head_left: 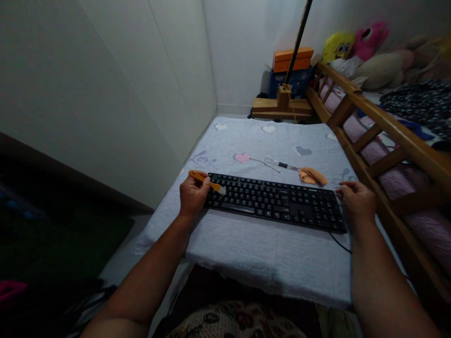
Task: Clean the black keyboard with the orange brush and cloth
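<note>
Along the left side, a tall white panel [127,89] slopes across much of the view and hems in that edge of the table. Opposite, a bed with a wooden rail [375,112] crowds the right edge, leaving the right arm little room beside it. Between them stands the table [218,234], draped in a pale blue cover printed with hearts. Just beyond its far edge, the wooden base [269,107] of a dark pole [299,40] blocks the way to a blue box [275,85] with an orange box [294,60] on top. Plush toys, one yellow [336,46] and one pink [369,38], sit on the bed.

On the near half of the table lies the black keyboard [273,202], keys up, its cable [340,241] running off toward the right forearm. The right hand [357,199] is at its right end, fingers curled; whether they touch the casing I cannot tell. The left hand [193,196], by the left end, has thumb and fingers pinched on a yellow brush [215,187], whose pale bristles hide some of the left-hand keys.

Behind the keyboard, clear of the keys, are a crumpled orange cloth [312,176], a slim tool [283,165] with a dark grip, reaching to the cloth, and thin white sticks [257,160].
</note>
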Motion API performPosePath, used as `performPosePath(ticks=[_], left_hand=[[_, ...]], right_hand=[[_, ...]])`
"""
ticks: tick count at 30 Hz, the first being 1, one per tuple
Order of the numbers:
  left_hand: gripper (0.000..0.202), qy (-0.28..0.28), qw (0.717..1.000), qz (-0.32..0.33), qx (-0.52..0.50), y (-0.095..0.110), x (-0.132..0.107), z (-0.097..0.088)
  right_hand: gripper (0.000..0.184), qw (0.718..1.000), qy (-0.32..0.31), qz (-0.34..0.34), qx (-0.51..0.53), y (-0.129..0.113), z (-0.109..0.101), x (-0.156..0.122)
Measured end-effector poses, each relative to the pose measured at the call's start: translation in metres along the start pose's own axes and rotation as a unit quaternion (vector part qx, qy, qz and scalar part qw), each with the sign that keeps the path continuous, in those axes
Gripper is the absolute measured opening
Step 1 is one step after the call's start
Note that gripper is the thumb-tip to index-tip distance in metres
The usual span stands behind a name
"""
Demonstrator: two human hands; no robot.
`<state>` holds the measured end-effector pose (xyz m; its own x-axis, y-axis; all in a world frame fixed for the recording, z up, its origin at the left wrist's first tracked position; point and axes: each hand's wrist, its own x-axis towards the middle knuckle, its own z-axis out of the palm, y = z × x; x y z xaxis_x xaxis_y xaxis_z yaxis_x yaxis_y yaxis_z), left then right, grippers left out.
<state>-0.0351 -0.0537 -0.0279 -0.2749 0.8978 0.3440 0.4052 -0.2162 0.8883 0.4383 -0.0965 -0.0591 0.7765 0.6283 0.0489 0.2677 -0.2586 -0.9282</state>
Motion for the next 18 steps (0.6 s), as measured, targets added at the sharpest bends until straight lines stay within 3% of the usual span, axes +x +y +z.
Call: performPosePath(ticks=[4, 12, 18], left_hand=[[0.021, 0.013, 1.0, -0.008, -0.023, 0.008, 0.001, -0.003], [0.025, -0.037, 0.991, -0.059, -0.119, 0.025, -0.026, 0.03], [0.023, -0.06, 0.987, -0.095, -0.115, 0.026, -0.027, 0.035]], right_hand=[[0.03, 1.0, -0.003, -0.016, -0.008, 0.004, 0.0, 0.001], [0.029, 1.0, 0.001, -0.01, 0.002, 0.003, 0.0, 0.001], [0.031, 1.0, -0.003, -0.016, -0.005, 0.005, 0.0, 0.004]])
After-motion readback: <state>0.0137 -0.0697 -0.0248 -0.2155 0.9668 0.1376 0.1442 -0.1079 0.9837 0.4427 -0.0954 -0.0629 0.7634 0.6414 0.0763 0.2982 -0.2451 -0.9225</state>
